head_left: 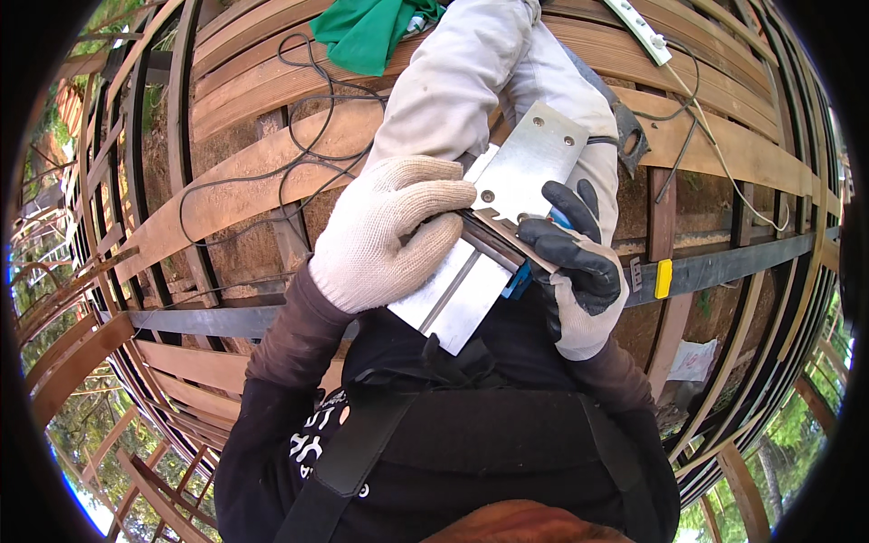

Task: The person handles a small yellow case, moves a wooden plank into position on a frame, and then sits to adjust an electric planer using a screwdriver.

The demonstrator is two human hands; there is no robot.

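An upturned electric hand planer rests on my lap, its metal sole facing up and bits of its blue body showing beneath. One sole plate has a lengthwise groove; the other plate carries several screws. Across the gap between them lies a thin, flat metal strip that looks like a planer blade. My left hand, in a white knit glove, lies over the planer's left side with its fingertips pressed near the gap. My right hand, in a black-coated glove, pinches the strip's right end between thumb and fingers.
Wooden slats and a dark metal beam form the open framework around me. A yellow block sits on the beam. Black cable loops at left. A green cloth and a white power strip lie farther off.
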